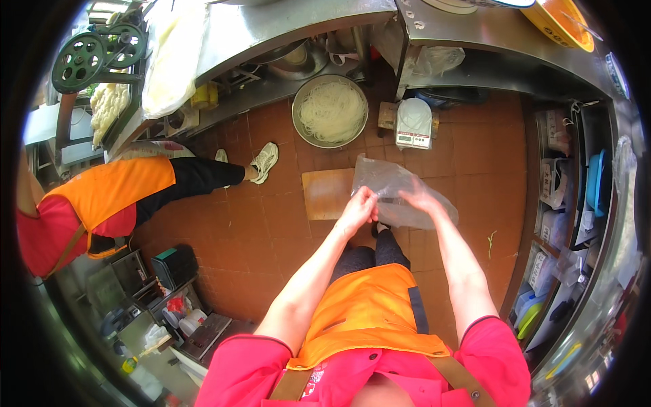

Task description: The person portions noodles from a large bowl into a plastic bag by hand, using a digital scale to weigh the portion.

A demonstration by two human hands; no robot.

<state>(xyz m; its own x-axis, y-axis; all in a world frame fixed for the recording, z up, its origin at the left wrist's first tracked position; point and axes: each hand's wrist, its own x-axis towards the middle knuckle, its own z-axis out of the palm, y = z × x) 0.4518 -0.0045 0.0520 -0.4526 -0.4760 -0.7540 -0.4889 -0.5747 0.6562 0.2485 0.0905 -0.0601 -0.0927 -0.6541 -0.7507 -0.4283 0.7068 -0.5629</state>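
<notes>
My left hand (362,206) pinches the edge of a clear plastic bag (389,175), its fingers closed on the film. My right hand (418,195) is at the bag's other side, seen partly through the film and blurred; whether it is inside or behind the bag is unclear. The bag hangs loosely above the floor. Beyond the hands stands a round metal basin (298,122) holding pale thin noodles (333,112). To its right, a white digital scale (414,122) rests on a small wooden stool (387,115). A wooden board (327,195) lies low, left of the bag.
A person in an orange apron (114,188) stands at the left beside a machine with green wheels (79,62). Steel counters (295,20) run along the far side, with an orange bowl (562,23) at the right. Shelves with plastic containers (554,183) line the right side.
</notes>
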